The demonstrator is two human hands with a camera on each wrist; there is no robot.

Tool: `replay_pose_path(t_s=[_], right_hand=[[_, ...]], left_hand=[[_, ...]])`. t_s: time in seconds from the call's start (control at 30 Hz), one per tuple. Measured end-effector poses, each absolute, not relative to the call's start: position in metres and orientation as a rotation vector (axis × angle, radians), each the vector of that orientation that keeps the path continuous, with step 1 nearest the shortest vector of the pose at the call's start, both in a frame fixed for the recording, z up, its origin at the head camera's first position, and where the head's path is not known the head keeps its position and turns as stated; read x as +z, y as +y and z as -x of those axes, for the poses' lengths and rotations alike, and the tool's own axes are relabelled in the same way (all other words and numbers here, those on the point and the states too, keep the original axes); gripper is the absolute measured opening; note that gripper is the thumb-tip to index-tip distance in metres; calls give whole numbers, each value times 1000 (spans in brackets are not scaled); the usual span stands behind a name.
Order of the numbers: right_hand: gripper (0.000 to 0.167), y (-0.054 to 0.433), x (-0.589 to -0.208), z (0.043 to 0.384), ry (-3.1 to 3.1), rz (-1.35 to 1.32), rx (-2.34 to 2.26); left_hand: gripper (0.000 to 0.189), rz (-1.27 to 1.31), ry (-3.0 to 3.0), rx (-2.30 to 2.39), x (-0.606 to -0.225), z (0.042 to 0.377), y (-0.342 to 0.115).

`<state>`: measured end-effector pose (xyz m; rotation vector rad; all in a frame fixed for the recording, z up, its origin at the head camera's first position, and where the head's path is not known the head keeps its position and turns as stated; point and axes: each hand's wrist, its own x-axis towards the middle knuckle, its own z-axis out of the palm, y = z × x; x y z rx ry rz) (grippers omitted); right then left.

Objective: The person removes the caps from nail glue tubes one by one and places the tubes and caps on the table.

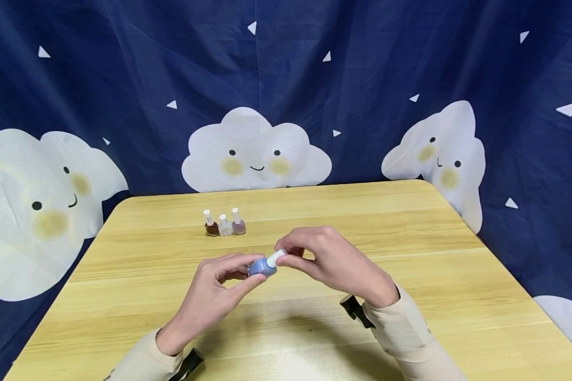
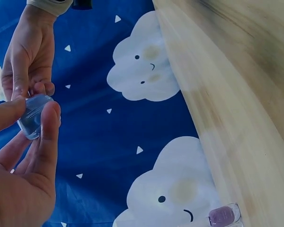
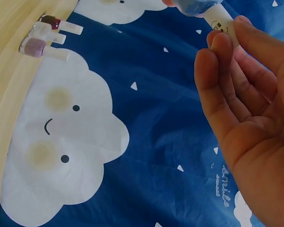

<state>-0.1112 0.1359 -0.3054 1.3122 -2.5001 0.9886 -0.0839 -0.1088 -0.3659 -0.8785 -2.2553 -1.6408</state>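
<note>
A blue nail polish bottle (image 1: 262, 267) with a white cap (image 1: 276, 257) is held tilted above the table, its cap toward the right. The left hand (image 1: 215, 288) pinches the glass body between thumb and fingers. On the cap, the right hand (image 1: 336, 262) grips with thumb and fingertips. In the left wrist view the bottle's base (image 2: 35, 116) faces the camera, and the left hand (image 2: 26, 184) holds its sides. The right wrist view shows the cap (image 3: 221, 26) between the thumb and fingers of the right hand (image 3: 255, 104).
Toward the back of the wooden table (image 1: 138, 254) stand three capped nail polish bottles side by side: dark red (image 1: 212, 228), clear (image 1: 225, 227) and mauve (image 1: 239, 226). A dark blue curtain (image 1: 286, 63) with smiling clouds hangs behind the table.
</note>
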Motion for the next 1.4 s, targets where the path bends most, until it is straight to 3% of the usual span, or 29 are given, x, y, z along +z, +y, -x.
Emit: replay_pose_path(t_s=[1.07,1.4], right_hand=[[15,138,-305,112,-2446,-1382,964],[18,137,-305,111,-2551,-1296,1034]], left_hand=[[27,787,-2328,-1750,-366,84,-111],[28,848,-2251,-1613,-366,84,-109]])
